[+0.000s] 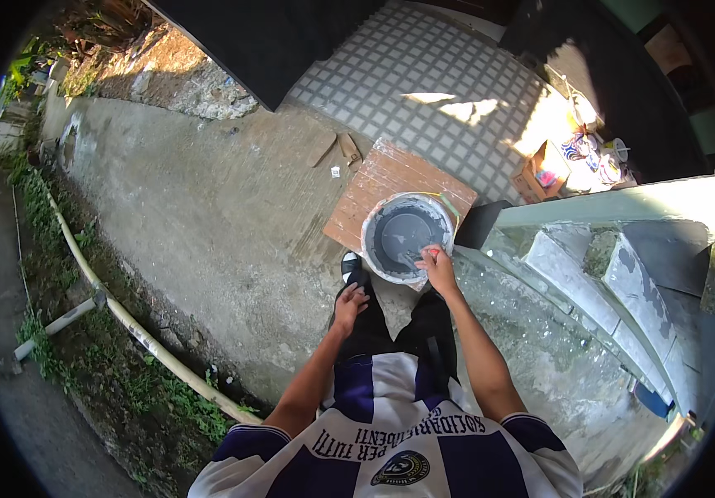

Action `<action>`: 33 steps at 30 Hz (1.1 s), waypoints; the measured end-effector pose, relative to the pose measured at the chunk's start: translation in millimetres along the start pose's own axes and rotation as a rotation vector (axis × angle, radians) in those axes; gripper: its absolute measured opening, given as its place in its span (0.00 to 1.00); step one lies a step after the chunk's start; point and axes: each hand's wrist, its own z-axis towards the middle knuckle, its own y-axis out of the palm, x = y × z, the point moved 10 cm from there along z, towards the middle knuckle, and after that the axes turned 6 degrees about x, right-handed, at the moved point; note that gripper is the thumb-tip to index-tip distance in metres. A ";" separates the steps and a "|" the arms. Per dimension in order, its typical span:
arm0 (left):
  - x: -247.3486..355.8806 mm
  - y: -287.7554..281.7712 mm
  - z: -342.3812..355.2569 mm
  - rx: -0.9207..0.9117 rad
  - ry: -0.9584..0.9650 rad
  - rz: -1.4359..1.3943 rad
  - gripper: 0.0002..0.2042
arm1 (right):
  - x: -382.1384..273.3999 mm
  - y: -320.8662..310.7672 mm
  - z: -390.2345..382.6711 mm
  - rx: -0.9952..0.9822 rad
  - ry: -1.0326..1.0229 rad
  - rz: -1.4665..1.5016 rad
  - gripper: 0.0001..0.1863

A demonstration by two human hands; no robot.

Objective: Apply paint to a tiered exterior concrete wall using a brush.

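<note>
A bucket [367,241] smeared with grey, holding grey paint-like stuff inside, stands on a square brown wooden board [356,214] in front of me. My right hand [437,270] is at the bucket's near right rim, its fingers closed around a small red-handled tool [435,251]. The lower end of that tool points into the bucket, and its kind is hard to make out. Over my leg, to the left of the bucket, my left hand [351,308] hangs with nothing in it, fingers apart and slightly bent.
Grey-painted concrete steps [577,278] rise on the right. Beyond the board lies a checkered tiled floor [374,75], with a cardboard box [532,178] and colourful packages at its right. A dark panel [237,41] juts in at the top. A long pipe [146,336] edges the plants at left.
</note>
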 end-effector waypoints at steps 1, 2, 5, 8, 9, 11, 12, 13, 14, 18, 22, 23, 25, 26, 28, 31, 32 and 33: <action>-9.7 -4.4 -5.2 -0.018 -0.020 0.040 0.27 | 14.5 4.6 -13.7 0.073 0.006 0.074 0.13; -20.6 -9.5 -13.0 -0.037 -0.042 0.079 0.27 | 28.5 7.2 -28.7 0.148 0.013 0.143 0.12; -2.5 53.2 76.4 -0.163 -0.032 0.017 0.26 | 65.3 -8.9 61.9 0.323 0.046 0.037 0.15; -14.0 25.4 101.7 -0.147 -0.021 0.014 0.26 | 78.1 37.9 66.8 0.332 0.162 -0.039 0.16; -13.0 29.2 105.3 -0.169 -0.003 0.003 0.26 | 83.3 43.9 70.2 0.335 0.164 -0.049 0.17; -12.9 37.4 112.5 -0.148 -0.019 0.034 0.26 | 96.8 50.7 78.0 0.352 0.188 -0.031 0.17; -12.5 38.0 116.6 -0.145 -0.034 0.022 0.27 | 97.4 56.6 81.9 0.352 0.161 -0.058 0.18; -11.8 39.4 120.2 -0.144 -0.047 0.009 0.28 | 97.1 60.6 85.8 0.352 0.132 -0.085 0.18; -8.7 45.4 122.2 -0.178 -0.046 -0.061 0.22 | 99.3 60.3 89.1 0.352 0.135 -0.093 0.19; 1.1 51.7 133.4 -0.178 0.000 -0.099 0.13 | 100.7 58.1 93.2 0.338 0.199 -0.139 0.21; -6.7 47.2 139.8 -0.144 -0.036 -0.070 0.11 | 88.0 50.8 93.0 0.266 0.205 -0.157 0.20; -6.3 46.0 140.7 -0.141 -0.030 -0.074 0.10 | 85.8 51.0 91.1 0.233 0.236 -0.114 0.20; -5.6 44.8 139.6 -0.138 -0.029 -0.080 0.10 | 72.9 50.0 84.9 0.200 0.271 -0.075 0.19; -5.2 42.1 138.6 -0.118 -0.033 -0.078 0.10 | 65.0 53.3 81.3 0.157 0.273 -0.132 0.20; -3.9 44.9 138.6 -0.109 -0.034 -0.079 0.10 | 57.8 50.0 82.4 0.121 0.268 -0.197 0.20; 0.1 44.3 137.3 -0.120 -0.010 -0.092 0.10 | 52.8 44.5 94.1 0.181 0.257 0.011 0.21; 0.0 42.4 136.7 -0.128 -0.011 -0.072 0.10 | 53.7 43.2 97.7 0.209 0.257 -0.057 0.22; 0.8 42.9 136.8 -0.135 -0.010 -0.052 0.10 | 55.3 41.7 102.4 0.235 0.256 -0.125 0.22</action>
